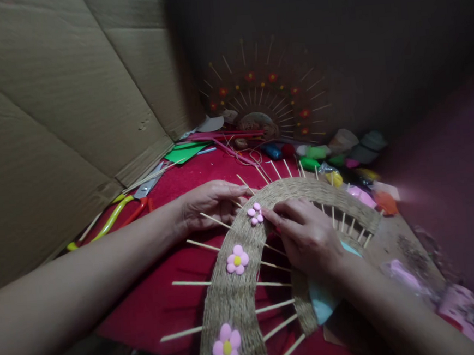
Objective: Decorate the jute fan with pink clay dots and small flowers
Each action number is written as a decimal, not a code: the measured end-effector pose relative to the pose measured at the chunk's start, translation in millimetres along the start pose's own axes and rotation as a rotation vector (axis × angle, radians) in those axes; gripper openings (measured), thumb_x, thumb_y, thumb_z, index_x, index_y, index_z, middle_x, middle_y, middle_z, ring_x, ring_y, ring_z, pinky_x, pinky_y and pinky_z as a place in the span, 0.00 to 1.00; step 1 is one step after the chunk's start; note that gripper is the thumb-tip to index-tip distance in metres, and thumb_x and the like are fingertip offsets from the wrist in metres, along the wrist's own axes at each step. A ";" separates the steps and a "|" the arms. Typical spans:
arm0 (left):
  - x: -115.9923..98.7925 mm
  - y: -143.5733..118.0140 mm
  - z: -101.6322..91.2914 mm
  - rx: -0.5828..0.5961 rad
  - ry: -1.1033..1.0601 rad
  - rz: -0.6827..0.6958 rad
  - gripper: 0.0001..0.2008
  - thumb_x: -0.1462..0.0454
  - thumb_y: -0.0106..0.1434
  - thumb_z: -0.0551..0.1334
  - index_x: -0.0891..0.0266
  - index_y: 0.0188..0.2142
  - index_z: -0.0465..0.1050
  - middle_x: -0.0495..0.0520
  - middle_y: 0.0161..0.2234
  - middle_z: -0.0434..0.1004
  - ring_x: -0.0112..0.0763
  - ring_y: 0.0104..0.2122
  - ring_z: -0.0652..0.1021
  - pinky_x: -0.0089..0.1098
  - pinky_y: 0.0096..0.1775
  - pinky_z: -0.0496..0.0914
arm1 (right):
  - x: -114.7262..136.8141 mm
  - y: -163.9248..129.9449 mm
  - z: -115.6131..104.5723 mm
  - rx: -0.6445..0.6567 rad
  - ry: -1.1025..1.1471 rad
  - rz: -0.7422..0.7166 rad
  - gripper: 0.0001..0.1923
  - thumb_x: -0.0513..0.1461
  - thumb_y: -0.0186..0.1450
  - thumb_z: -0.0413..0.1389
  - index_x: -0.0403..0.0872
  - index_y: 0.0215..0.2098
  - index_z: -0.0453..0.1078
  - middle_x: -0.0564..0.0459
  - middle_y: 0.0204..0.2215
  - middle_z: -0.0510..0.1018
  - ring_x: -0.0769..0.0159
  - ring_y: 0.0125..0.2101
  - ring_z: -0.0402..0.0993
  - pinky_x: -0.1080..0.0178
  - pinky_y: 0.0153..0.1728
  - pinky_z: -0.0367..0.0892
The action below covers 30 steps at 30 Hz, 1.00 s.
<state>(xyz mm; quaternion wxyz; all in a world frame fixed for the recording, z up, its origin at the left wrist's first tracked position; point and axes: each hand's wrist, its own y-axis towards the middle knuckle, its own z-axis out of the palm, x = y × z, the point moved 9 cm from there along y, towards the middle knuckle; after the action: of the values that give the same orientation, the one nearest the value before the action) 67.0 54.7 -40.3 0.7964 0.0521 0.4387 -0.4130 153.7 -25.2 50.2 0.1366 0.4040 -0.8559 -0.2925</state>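
Observation:
A curved woven twine band (232, 293) with thin wooden sticks passing through it arches across the middle. Pink flowers sit on it: two, like this flower (237, 260), have yellow centres. The uppermost flower (255, 214) shows pink petals without a yellow centre. My left hand (212, 204) is closed on the band's outer edge beside that flower, its fingertips partly hidden. From the inner side, my right hand (307, 235) curls at the band, with its index fingertip against the uppermost flower's petals. Whether a loose petal is under that fingertip, I cannot tell.
Cardboard (62, 103) walls the left side. Scissors (149, 184) and yellow-handled pliers (112, 217) lie beside it on red cloth (182, 318). A decorated stick sunburst (249, 78) leans at the back. Colourful clay packets (317, 152) and pink lumps (361, 195) lie at right.

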 end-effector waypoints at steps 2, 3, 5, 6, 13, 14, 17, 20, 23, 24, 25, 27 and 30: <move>-0.3 -0.2 0.5 0.005 0.000 0.003 0.10 0.70 0.62 0.56 0.74 0.39 0.74 0.68 0.30 0.80 0.40 0.28 0.80 0.38 0.33 0.74 | 0.1 -0.5 1.7 0.010 -0.013 -0.002 0.14 0.28 0.63 0.48 0.42 0.42 0.72 0.46 0.30 0.75 0.65 0.30 0.67 0.60 0.29 0.65; -0.5 -0.3 0.7 0.009 0.002 0.005 0.10 0.70 0.62 0.56 0.74 0.39 0.74 0.68 0.30 0.80 0.40 0.28 0.80 0.38 0.33 0.74 | -0.2 -0.9 1.8 0.009 -0.012 0.002 0.14 0.28 0.63 0.48 0.41 0.42 0.72 0.46 0.30 0.75 0.65 0.30 0.67 0.60 0.30 0.66; -1.3 -0.4 1.3 0.016 0.003 0.014 0.10 0.70 0.61 0.57 0.74 0.39 0.75 0.67 0.30 0.80 0.40 0.28 0.80 0.37 0.32 0.74 | -1.7 -1.7 1.0 -0.001 0.005 0.016 0.15 0.28 0.64 0.47 0.40 0.44 0.72 0.46 0.30 0.75 0.65 0.30 0.67 0.60 0.30 0.66; -1.9 -0.4 1.7 0.021 0.002 0.020 0.10 0.70 0.61 0.57 0.74 0.38 0.75 0.67 0.29 0.80 0.39 0.28 0.80 0.37 0.32 0.74 | -2.7 -2.1 0.1 -0.008 0.016 0.025 0.15 0.28 0.64 0.47 0.40 0.44 0.71 0.45 0.30 0.75 0.65 0.30 0.67 0.60 0.29 0.66; -1.3 -0.6 0.3 -0.018 0.011 0.011 0.11 0.70 0.62 0.55 0.75 0.39 0.75 0.67 0.28 0.80 0.40 0.27 0.80 0.37 0.32 0.75 | -0.3 -0.7 -2.6 -0.004 0.042 0.021 0.18 0.27 0.63 0.46 0.41 0.47 0.71 0.45 0.31 0.73 0.65 0.30 0.67 0.60 0.29 0.65; -1.1 -0.6 -0.6 -0.026 0.010 0.008 0.11 0.71 0.62 0.55 0.74 0.38 0.75 0.67 0.27 0.80 0.39 0.27 0.80 0.36 0.31 0.75 | 1.1 0.1 -2.1 0.004 0.042 0.018 0.18 0.28 0.63 0.46 0.42 0.47 0.71 0.46 0.31 0.73 0.65 0.30 0.66 0.61 0.29 0.65; -0.2 -0.2 -2.4 -0.031 0.008 -0.001 0.10 0.70 0.63 0.55 0.73 0.38 0.75 0.65 0.27 0.80 0.37 0.26 0.80 0.35 0.31 0.75 | 4.9 2.1 1.6 0.038 0.035 0.012 0.18 0.29 0.64 0.47 0.44 0.48 0.71 0.47 0.30 0.72 0.65 0.30 0.65 0.60 0.29 0.64; 1.0 -0.3 -1.7 -0.011 0.022 -0.015 0.11 0.70 0.63 0.56 0.72 0.39 0.75 0.66 0.29 0.80 0.37 0.27 0.80 0.35 0.32 0.75 | 6.6 2.6 5.6 0.061 0.013 0.007 0.18 0.30 0.65 0.46 0.44 0.49 0.71 0.47 0.30 0.71 0.65 0.29 0.64 0.60 0.29 0.64; 1.0 -1.3 -0.4 -0.003 0.040 -0.023 0.11 0.69 0.63 0.55 0.73 0.40 0.75 0.66 0.30 0.80 0.38 0.28 0.81 0.35 0.32 0.75 | 6.0 1.9 8.1 0.061 -0.004 0.006 0.17 0.30 0.65 0.47 0.43 0.47 0.72 0.46 0.29 0.71 0.65 0.29 0.64 0.61 0.29 0.63; 0.7 -1.7 -0.1 -0.008 0.044 -0.024 0.12 0.69 0.63 0.55 0.73 0.41 0.75 0.66 0.30 0.80 0.37 0.28 0.81 0.34 0.32 0.75 | 5.5 1.6 8.7 0.059 -0.004 0.009 0.17 0.30 0.65 0.47 0.43 0.47 0.72 0.46 0.29 0.71 0.65 0.29 0.64 0.61 0.29 0.63; 0.1 -2.0 0.0 -0.015 0.046 -0.022 0.12 0.70 0.63 0.55 0.73 0.41 0.75 0.66 0.30 0.80 0.37 0.28 0.81 0.34 0.31 0.75 | 4.8 1.3 9.5 0.059 -0.002 0.013 0.16 0.30 0.65 0.47 0.43 0.47 0.72 0.46 0.30 0.71 0.65 0.30 0.64 0.61 0.29 0.63; -1.2 -2.7 0.1 -0.031 0.046 -0.017 0.13 0.70 0.63 0.54 0.73 0.43 0.74 0.66 0.30 0.80 0.37 0.27 0.81 0.34 0.31 0.75 | 3.0 1.0 10.9 0.057 0.008 0.026 0.16 0.30 0.64 0.46 0.43 0.46 0.71 0.47 0.30 0.71 0.65 0.30 0.64 0.61 0.29 0.63; -1.8 -3.1 1.2 -0.033 0.046 -0.015 0.13 0.69 0.63 0.55 0.73 0.45 0.73 0.66 0.29 0.80 0.37 0.27 0.81 0.35 0.31 0.75 | 1.6 1.0 10.4 0.042 0.031 0.035 0.16 0.29 0.64 0.47 0.43 0.46 0.72 0.47 0.30 0.71 0.66 0.30 0.64 0.62 0.29 0.63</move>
<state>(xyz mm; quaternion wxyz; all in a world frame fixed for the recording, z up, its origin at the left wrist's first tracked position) 65.1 53.2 -37.4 0.7837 0.0451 0.4640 -0.4105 147.2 -21.9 42.6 0.1465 0.3960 -0.8666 -0.2657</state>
